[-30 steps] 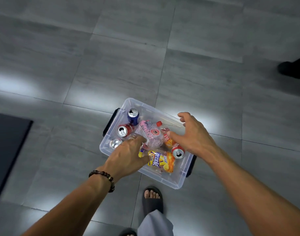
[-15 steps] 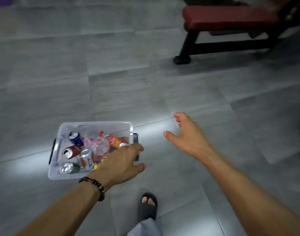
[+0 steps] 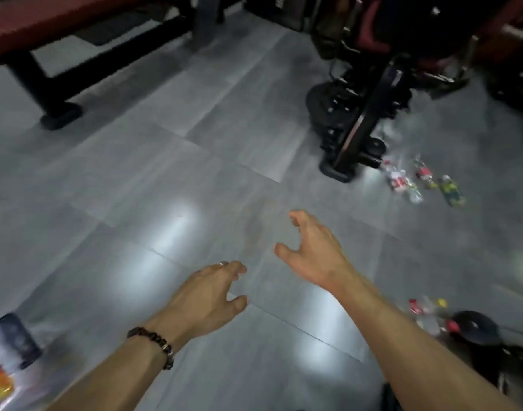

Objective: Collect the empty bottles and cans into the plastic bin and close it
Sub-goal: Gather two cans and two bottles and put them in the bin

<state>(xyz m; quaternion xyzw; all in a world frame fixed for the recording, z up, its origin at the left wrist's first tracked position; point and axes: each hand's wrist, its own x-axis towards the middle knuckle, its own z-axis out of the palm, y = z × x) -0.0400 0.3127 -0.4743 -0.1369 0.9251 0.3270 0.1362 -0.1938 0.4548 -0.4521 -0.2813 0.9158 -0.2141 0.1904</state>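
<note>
My left hand (image 3: pixel 206 295), with a bead bracelet on the wrist, hovers over the grey floor with fingers spread and empty. To its right, my right hand (image 3: pixel 313 250) is also open and holds nothing. Only a blurred corner of the clear plastic bin (image 3: pixel 8 360) shows at the bottom left edge, with its black handle and coloured containers inside. Several empty bottles (image 3: pixel 414 182) lie on the floor at the right, beside a machine's foot. Another small group of bottles and cans (image 3: pixel 429 315) lies at the lower right, just past my right forearm.
A red padded bench on a black frame (image 3: pixel 46 48) stands at the upper left. A black exercise machine (image 3: pixel 364 99) with a heavy base fills the upper right. A dark round object (image 3: pixel 473 327) sits at the lower right beside the nearer bottles.
The view has swung right: the bin slid from centre to the bottom left edge. Both hands left the bin and now hover empty over bare floor, with loose bottles now in sight.
</note>
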